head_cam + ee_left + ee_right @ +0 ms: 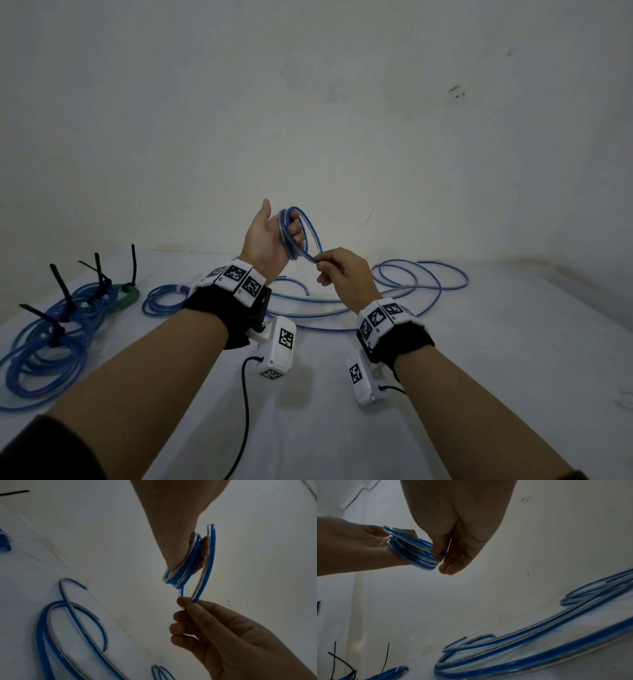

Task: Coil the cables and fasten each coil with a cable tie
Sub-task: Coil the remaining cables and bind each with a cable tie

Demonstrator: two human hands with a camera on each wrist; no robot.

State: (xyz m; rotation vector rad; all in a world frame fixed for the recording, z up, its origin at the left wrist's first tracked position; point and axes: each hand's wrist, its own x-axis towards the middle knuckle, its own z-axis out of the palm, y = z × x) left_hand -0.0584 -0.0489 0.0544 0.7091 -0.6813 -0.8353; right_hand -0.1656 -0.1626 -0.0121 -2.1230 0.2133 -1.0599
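A blue cable coil (294,236) is wrapped around the fingers of the left hand (270,240); its end is pinched by the right hand (346,274)

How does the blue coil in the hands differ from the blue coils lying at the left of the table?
The coil in the hands is held up in the air, wound round the left hand; the tied coils lie flat on the table. The held coil has no tie, and the right hand pinches its free end; black cable ties stand up from the tied coils. The held coil's loops look smaller. Both are blue cable.
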